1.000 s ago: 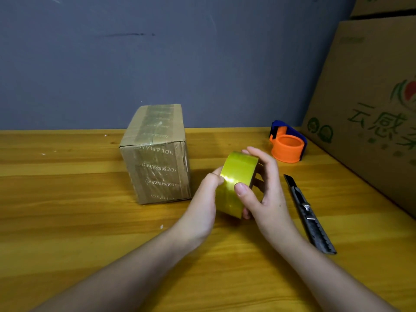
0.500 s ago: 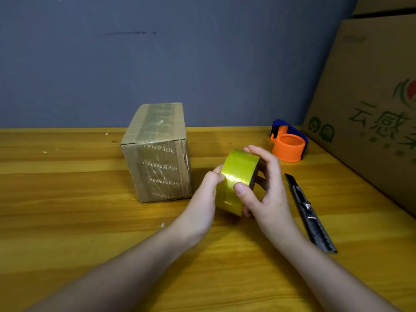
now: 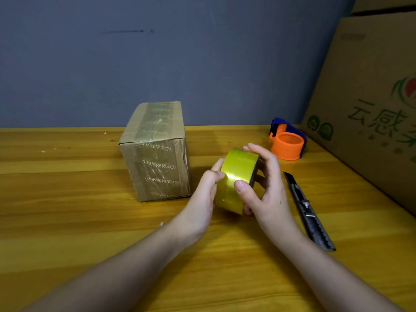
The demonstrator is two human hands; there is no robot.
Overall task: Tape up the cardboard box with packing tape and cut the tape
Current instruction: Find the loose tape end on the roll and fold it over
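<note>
Both hands on the roll of tape, hunting for its loose end.

My right hand (image 3: 267, 194) cups the tape roll (image 3: 236, 179), thumb pressed on its glossy yellow face; my left hand (image 3: 207, 194) pinches the opposite side, fingertips at the rim. The roll looks light and stiff but slick, so I judge a hold across the flat edges safest. The cardboard box (image 3: 157, 152) stands closed beyond my left hand, contents unseen, already banded with printed tape. The knife (image 3: 308, 210) lies just beside my right wrist; the orange dispenser (image 3: 287, 143) sits farther out, apparently empty.
</note>
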